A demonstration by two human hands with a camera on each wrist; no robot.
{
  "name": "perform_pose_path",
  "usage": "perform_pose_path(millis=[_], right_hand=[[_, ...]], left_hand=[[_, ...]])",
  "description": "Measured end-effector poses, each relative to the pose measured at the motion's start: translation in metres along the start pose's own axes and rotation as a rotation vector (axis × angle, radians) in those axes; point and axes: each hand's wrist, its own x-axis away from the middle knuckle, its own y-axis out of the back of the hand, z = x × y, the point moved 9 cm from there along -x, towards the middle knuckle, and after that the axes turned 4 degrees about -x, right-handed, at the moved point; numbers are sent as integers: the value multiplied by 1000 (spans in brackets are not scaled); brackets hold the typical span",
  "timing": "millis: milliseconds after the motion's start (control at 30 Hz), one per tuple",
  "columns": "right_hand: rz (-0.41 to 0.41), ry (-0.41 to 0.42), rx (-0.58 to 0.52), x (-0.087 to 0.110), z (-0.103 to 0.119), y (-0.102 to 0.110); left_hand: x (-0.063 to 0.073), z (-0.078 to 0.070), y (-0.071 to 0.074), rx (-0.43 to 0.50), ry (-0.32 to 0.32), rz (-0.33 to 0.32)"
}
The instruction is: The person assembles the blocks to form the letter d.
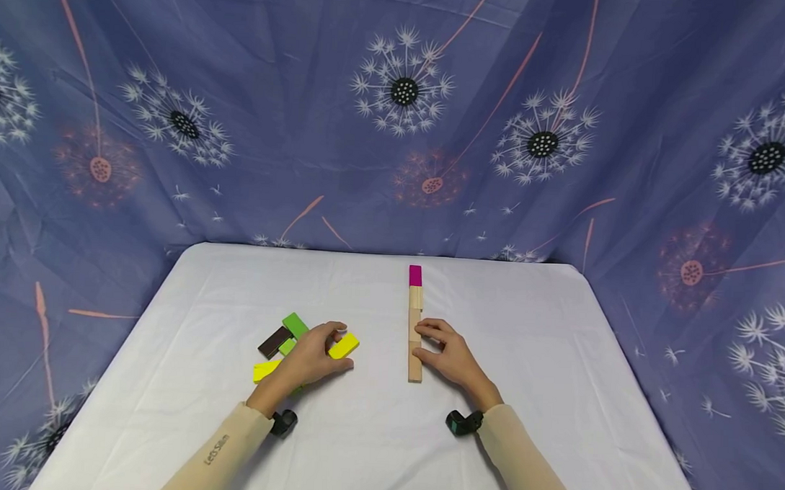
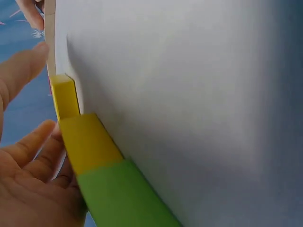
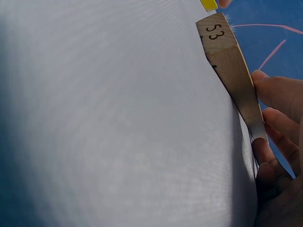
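A straight row of wooden blocks (image 1: pixel 414 365) lies on the white table, with a magenta block (image 1: pixel 415 276) at its far end. My right hand (image 1: pixel 452 354) is at the row's right side, thumb and fingertips touching it at separate spots along its length. The number 53 is stamped on the near end of a wooden block (image 3: pixel 232 71) in the right wrist view. Left of the row, my left hand (image 1: pixel 312 357) hovers over a loose group of coloured blocks. A yellow block (image 1: pixel 345 346) lies between its spread thumb and fingers, the thumb apart from it.
Around the left hand lie a green block (image 1: pixel 295 324), a dark brown block (image 1: pixel 275 342), a light green block (image 1: pixel 287 346) and another yellow block (image 1: pixel 266 371), partly hidden by the wrist. Behind the table (image 1: pixel 526 314) hangs a blue cloth (image 1: pixel 306 126) with dandelion prints.
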Motion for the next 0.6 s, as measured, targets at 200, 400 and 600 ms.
perform_pose_path(millis=[200, 400, 600], right_hand=[[2, 6, -15, 0, 1, 0], [6, 5, -10, 0, 1, 0], [6, 2, -15, 0, 1, -1]], left_hand=[[2, -2, -1, 26, 5, -43], [3, 0, 1, 26, 29, -94], [-1, -3, 2, 9, 9, -90]])
